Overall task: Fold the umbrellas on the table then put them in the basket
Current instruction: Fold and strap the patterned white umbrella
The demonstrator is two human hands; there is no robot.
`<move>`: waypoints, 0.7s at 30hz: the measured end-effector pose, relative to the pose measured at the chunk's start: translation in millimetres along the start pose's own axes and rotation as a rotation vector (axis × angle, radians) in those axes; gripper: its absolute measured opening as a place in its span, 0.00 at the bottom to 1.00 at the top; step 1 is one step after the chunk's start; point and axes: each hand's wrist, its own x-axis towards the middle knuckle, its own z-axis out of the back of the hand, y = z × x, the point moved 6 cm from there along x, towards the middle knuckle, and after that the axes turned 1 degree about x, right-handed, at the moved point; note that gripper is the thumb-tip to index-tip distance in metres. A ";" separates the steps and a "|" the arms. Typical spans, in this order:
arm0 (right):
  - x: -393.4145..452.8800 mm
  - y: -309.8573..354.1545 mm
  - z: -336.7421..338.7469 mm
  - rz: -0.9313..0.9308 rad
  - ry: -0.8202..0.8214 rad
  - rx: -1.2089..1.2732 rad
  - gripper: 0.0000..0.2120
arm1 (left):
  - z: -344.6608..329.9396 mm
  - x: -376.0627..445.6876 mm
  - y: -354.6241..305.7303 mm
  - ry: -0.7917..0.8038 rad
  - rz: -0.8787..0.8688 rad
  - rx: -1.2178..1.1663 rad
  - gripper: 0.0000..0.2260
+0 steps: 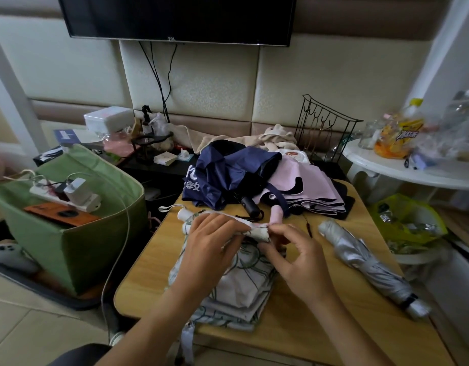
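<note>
A white umbrella with a green line pattern lies collapsed on the wooden table in front of me. My left hand grips its upper part near the white handle. My right hand pinches a fold of its fabric beside the left hand. A folded silver umbrella lies at the right of the table. An unfolded navy umbrella and a pink umbrella are heaped at the table's far side. The green fabric basket stands on the floor to the left.
A power strip, a charger and an orange box rest on top of the basket. A white cable hangs down its side. A black wire rack stands behind the table. A white round table with bottles and a yellow-lined bin are on the right.
</note>
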 end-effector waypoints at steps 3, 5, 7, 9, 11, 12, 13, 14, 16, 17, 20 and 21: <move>0.0 0.8 -1.3 0.024 0.017 0.011 0.10 | -0.8 0.5 1.8 0.036 0.019 0.006 0.03; 0.4 0.6 -0.3 0.022 -0.010 0.061 0.08 | 0.0 0.6 4.8 0.050 0.023 0.027 0.03; 1.2 1.2 1.4 -0.001 -0.035 0.121 0.07 | 2.8 0.2 7.8 0.036 0.013 0.066 0.04; 1.7 2.3 2.8 -0.008 -0.045 0.155 0.08 | 7.0 0.8 9.5 0.002 0.001 0.096 0.05; 2.2 3.2 5.3 0.004 -0.053 0.167 0.08 | 12.2 1.6 9.9 -0.037 0.000 0.107 0.04; 2.0 3.7 6.2 0.011 -0.053 0.166 0.08 | 14.6 1.7 10.7 -0.055 0.006 0.105 0.03; 1.4 4.3 6.1 0.018 -0.047 0.155 0.08 | 17.1 1.9 11.8 -0.068 0.014 0.094 0.03; 0.6 5.4 5.4 0.022 -0.041 0.133 0.09 | 18.9 1.9 13.2 -0.073 0.018 0.078 0.03; -1.0 9.1 4.3 0.032 -0.043 0.073 0.12 | 21.1 2.5 13.1 -0.068 -0.006 0.045 0.04; -1.2 11.2 4.8 0.051 -0.053 0.033 0.13 | 21.4 2.9 11.5 -0.059 -0.032 0.033 0.04; 0.5 18.7 5.5 0.168 -0.075 -0.085 0.08 | 23.3 5.0 8.2 -0.007 -0.089 0.005 0.04; 0.1 19.4 5.2 0.194 -0.074 -0.099 0.07 | 23.4 5.7 9.4 0.029 -0.095 0.003 0.04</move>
